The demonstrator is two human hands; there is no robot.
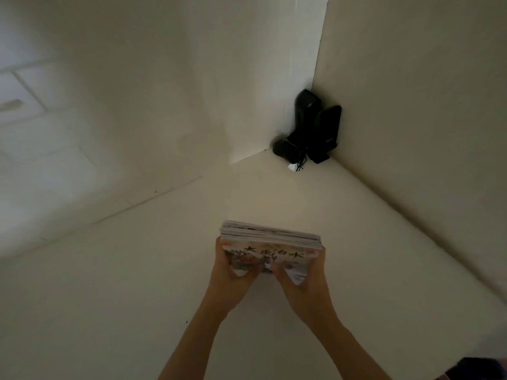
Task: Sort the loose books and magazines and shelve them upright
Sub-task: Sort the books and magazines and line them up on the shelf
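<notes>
Now a stack of magazines (270, 244) is being held out over the pale shelf surface (137, 283), gripped from both short ends. Its long axis is running left to right across the view, with the stacked page edges being turned away from the person toward the back corner, and the printed cover with dark characters being faced up and toward the camera. The left hand (233, 267) is being curled round the left end, thumb laid over the cover; the right hand (303, 278) is being wrapped round the right end in the same way. The stack is being kept between the two hands, just beyond the palms. Whether its underside is touching the surface cannot be told. Well beyond it, in the corner, two black speakers (311, 127) are being propped against the walls, their cable (300, 161) trailing beside them.
</notes>
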